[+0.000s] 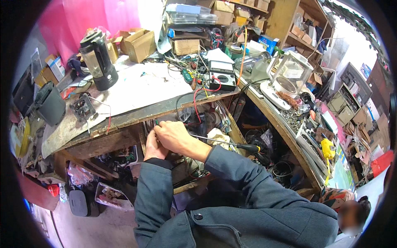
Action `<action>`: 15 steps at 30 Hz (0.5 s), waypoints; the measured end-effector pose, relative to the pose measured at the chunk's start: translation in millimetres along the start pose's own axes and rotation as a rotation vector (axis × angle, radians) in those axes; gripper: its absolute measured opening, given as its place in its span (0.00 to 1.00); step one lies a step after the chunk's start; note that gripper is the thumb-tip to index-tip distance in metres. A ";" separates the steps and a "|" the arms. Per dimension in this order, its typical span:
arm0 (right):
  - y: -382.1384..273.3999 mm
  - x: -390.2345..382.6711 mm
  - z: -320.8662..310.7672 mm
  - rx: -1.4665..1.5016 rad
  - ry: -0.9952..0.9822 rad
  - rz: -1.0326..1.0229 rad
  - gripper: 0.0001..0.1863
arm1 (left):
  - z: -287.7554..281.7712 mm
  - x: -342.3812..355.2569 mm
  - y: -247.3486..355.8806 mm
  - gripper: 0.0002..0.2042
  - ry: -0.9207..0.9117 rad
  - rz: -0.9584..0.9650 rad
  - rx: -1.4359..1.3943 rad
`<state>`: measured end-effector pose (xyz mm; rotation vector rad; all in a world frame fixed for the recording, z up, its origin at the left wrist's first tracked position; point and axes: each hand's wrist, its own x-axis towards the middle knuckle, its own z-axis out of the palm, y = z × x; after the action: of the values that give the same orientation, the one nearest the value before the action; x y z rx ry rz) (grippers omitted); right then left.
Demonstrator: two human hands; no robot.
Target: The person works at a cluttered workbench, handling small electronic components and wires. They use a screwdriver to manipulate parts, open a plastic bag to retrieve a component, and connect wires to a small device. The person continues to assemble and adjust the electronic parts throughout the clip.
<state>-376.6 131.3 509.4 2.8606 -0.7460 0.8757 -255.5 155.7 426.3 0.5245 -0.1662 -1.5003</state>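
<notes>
Just under the hands [173, 134], a cluttered, pale-edged wooden drawer [236, 129].

Tiny green item [156, 122], mostly hidden, 9 o'clock. Screwdriver [248, 147] lying, black handle at 4 o'clock, shaft toward 9. Drawer [236, 131] wooden, open, cluttered, 6 o'clock.

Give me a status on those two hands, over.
Left hand, right hand: together over cluttered open drawer, grip hidden. Screwdriver: beside right wrist. Nearby: red lead dangling past bench edge.
</notes>
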 end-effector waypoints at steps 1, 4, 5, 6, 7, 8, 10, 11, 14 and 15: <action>-2.7 -2.0 -5.9 0.029 0.008 0.019 0.07 | -12.8 8.4 -1.5 0.14 -0.001 -0.006 0.013; -3.8 -14.8 -26.5 0.153 0.121 0.064 0.08 | 1.1 4.6 -2.4 0.16 0.156 0.028 -0.082; 5.0 -22.9 -31.3 0.156 0.172 0.079 0.07 | 19.7 -0.9 -5.9 0.17 0.142 0.067 -0.073; 11.7 -32.9 -28.5 0.184 0.212 0.105 0.06 | 29.1 -10.7 -9.3 0.19 0.157 0.107 -0.057; 12.7 -40.0 -26.6 0.317 0.253 0.157 0.06 | 28.9 -17.0 -10.4 0.21 0.175 0.141 -0.077; 17.6 -44.5 -28.6 0.421 0.306 0.209 0.06 | 32.2 -15.8 -10.3 0.23 0.163 0.171 -0.099; 26.7 -59.5 -22.0 0.578 0.295 0.349 0.07 | 37.4 -20.9 -4.4 0.22 0.008 0.047 -0.212; 30.3 -63.6 -20.5 0.615 0.244 0.402 0.07 | 38.0 -21.0 -4.1 0.24 0.013 0.083 -0.203; 28.9 -70.8 -14.3 0.720 0.199 0.429 0.07 | 35.6 -19.4 -1.8 0.22 0.046 0.059 -0.213; 28.4 -71.1 -13.9 0.733 0.182 0.424 0.07 | 31.5 -17.9 -1.6 0.21 0.037 0.067 -0.177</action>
<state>-448.2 139.7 480.3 3.1703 -1.2499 1.7597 -271.6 166.0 457.1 0.4004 -0.0217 -1.4232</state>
